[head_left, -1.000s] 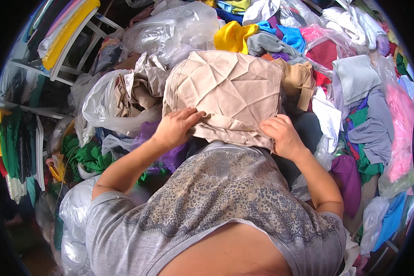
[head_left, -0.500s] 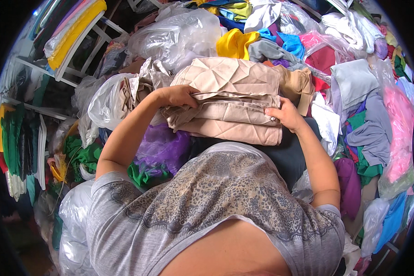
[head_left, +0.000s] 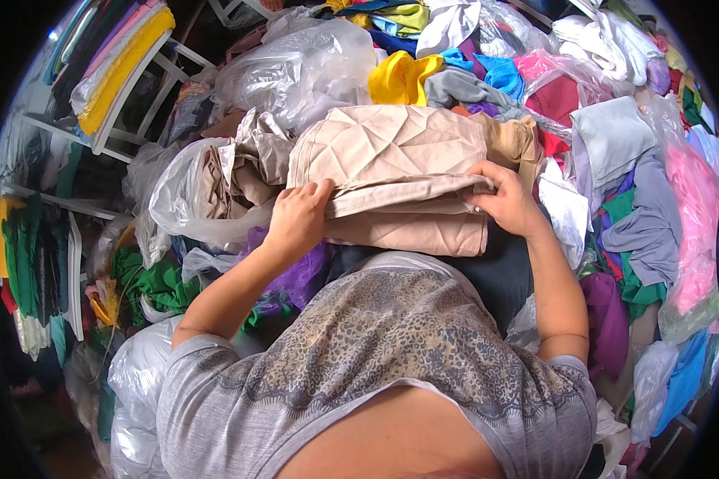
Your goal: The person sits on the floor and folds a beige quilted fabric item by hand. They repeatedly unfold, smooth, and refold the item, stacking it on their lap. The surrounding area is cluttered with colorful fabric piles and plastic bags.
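A stack of beige folded fabric lies across my lap, creased on its upper layer. My left hand is at its left side, fingers closed over the edge of a folded layer. At the right end, my right hand pinches the same layer between thumb and fingers. The layer is raised in a narrow roll between both hands, and a lower flat fold of the fabric shows beneath it. The undersides of the layers are hidden.
Beyond the stack lie a clear plastic bag, a yellow cloth and a grey cloth. A white rack with folded cloths stands at the left. Pink bagged fabric and grey-blue cloth lie at the right.
My left hand has moved down onto the near left edge of the fabric. My right hand has lifted its end slightly, and the gripped layer now stands up as a roll.
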Available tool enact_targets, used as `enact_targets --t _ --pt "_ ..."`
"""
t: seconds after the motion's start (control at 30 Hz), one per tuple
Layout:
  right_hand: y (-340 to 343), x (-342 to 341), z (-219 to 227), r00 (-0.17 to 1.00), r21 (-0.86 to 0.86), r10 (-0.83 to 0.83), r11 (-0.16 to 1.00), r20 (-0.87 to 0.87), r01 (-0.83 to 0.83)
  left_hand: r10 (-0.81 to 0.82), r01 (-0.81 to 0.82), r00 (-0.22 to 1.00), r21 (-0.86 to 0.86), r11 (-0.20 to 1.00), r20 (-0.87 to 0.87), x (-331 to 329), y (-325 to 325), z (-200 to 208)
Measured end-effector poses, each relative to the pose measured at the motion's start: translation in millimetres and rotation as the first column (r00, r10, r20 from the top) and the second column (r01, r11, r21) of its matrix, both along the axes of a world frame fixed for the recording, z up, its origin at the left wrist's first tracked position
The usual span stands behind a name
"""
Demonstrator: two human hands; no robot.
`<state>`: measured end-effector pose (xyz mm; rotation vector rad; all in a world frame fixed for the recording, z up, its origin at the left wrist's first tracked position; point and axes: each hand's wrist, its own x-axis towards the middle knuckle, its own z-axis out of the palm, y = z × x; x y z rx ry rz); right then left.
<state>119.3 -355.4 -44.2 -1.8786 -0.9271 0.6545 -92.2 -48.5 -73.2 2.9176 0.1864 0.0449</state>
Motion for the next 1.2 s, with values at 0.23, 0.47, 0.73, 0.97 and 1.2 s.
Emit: enact_targets --t 0.23,0.47,0.73,0.97,1.2 --pt "-26 -29 66 0.851 0.159 0.088 0.967 0.518 -0.197 -0.144 0.146 0.989 -0.099 0.984 0.024 -34 23 92" --pt "-58 -42 58 0.886 0.064 0.391 0.919 -0.247 -0.388 -0.417 0.094 0.777 -0.567 0.818 -0.472 -43 34 150" --pt "-57 -35 32 0.952 0.128 0.283 0.955 -0.114 -0.269 -0.52 0.316 0.827 -0.589 0.744 -0.212 18 75 143" --pt "-3 61 137 0.925 0.425 -0.291 0.89 0.246 0.167 -0.197 0.228 0.967 -0.21 0.951 0.16 123 100 253" --pt "-7 36 178 0.701 0.417 -0.284 0.909 0.654 -0.021 -0.228 0.297 0.891 -0.124 0.947 0.394 71 93 284"
